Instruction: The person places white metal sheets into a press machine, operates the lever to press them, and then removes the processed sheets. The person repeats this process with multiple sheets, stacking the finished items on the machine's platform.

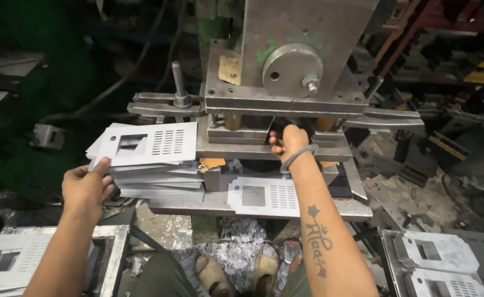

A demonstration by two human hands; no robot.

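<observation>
Left hand (85, 187) rests open-fingered on the near-left edge of the plate stack (148, 159) — right hand (290, 142), curled fingers, grip indiscernible, reaches far into the press (286, 104), above a punched plate (264, 196).

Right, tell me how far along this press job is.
Done: punched plates with a window and slots lie in the tray at the lower right, and one rests on the press bed. In hand: the right hand reaches under the press, while the left hand touches the stack beside it. Left: that stack is tall.
</observation>
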